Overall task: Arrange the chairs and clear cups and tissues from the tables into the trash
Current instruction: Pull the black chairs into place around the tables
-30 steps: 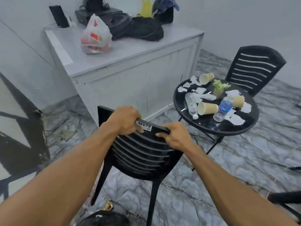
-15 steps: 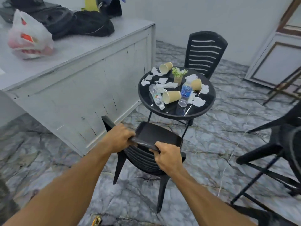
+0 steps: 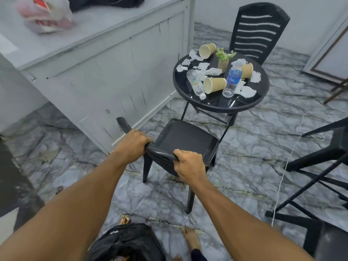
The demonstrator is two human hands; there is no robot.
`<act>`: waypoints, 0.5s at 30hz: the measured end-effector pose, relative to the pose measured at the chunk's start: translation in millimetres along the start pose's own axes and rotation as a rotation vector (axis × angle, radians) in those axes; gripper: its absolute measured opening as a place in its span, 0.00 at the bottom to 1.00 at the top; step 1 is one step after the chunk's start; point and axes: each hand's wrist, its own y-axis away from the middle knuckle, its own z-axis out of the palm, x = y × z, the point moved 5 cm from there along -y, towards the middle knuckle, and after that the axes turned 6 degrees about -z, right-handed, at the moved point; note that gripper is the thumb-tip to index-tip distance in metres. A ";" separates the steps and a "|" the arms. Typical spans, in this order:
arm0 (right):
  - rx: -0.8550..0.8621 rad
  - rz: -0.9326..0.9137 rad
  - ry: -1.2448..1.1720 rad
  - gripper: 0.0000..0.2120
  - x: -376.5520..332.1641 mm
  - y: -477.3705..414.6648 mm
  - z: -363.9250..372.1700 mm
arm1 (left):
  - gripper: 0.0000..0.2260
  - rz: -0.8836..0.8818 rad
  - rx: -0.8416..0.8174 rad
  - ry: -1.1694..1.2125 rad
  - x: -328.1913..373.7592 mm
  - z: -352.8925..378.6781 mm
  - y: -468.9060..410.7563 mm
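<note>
A black plastic chair (image 3: 185, 139) stands in front of me, its seat facing the round black table (image 3: 261, 95). My left hand (image 3: 132, 143) and my right hand (image 3: 189, 164) both grip the top of its backrest. On the table lie three tan paper cups (image 3: 214, 85) on their sides, two clear water bottles (image 3: 195, 84), crumpled white tissues (image 3: 247, 91) and a small potted plant (image 3: 224, 58). A second black chair (image 3: 258, 29) stands behind the table. A black trash bag (image 3: 130, 242) sits on the floor near my bare foot.
A long white counter (image 3: 116, 59) runs along the left, with a plastic bag (image 3: 44, 16) and dark bags on top. Black chair or table legs (image 3: 320, 166) and a white string (image 3: 288, 161) are at the right. The floor is grey marble.
The chair has moved closer to the round table with both hands still on its backrest. The view has tilted down, so the trash bag and my foot show.
</note>
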 end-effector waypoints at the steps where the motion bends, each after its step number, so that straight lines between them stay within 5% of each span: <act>1: -0.017 -0.002 -0.003 0.05 -1.0 -1.5 2.4 | 0.04 -0.032 -0.016 -0.036 -2.0 0.3 1.2; 15: -0.013 0.001 0.015 0.07 -1.8 -12.4 5.5 | 0.04 -0.204 0.025 -0.188 -10.5 1.2 -4.5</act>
